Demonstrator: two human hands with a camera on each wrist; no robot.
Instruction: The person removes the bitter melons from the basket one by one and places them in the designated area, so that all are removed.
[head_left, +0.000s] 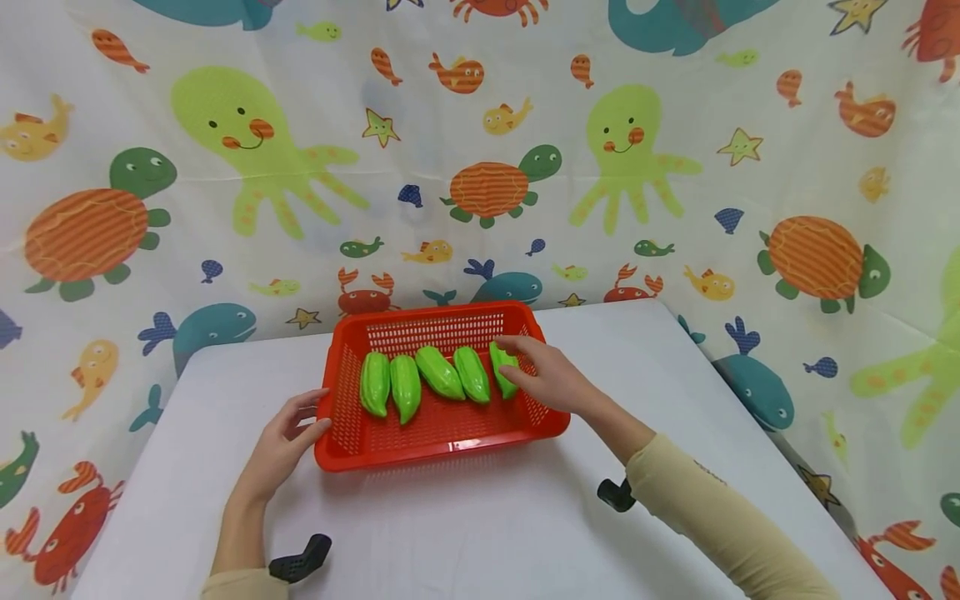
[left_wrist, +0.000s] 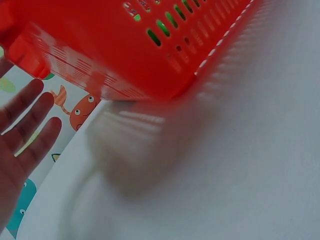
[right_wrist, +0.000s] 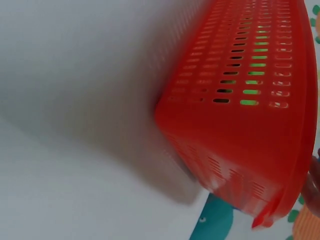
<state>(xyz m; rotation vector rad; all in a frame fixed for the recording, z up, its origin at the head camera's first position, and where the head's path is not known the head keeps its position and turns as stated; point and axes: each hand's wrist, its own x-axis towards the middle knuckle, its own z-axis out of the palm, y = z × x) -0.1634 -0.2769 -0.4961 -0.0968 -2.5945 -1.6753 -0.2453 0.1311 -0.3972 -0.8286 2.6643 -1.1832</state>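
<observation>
While steadying the red basket [head_left: 442, 442] on the white table [head_left: 465, 533] with left hand [head_left: 281, 446] flat-fingered at its corner, right hand [head_left: 543, 379] fingers curled onto the rightmost green pepper [head_left: 501, 367] (last of five, inside).

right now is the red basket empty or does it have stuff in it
Not empty. The red basket holds five green vegetables lying side by side in a row; the right hand touches the rightmost one.
</observation>
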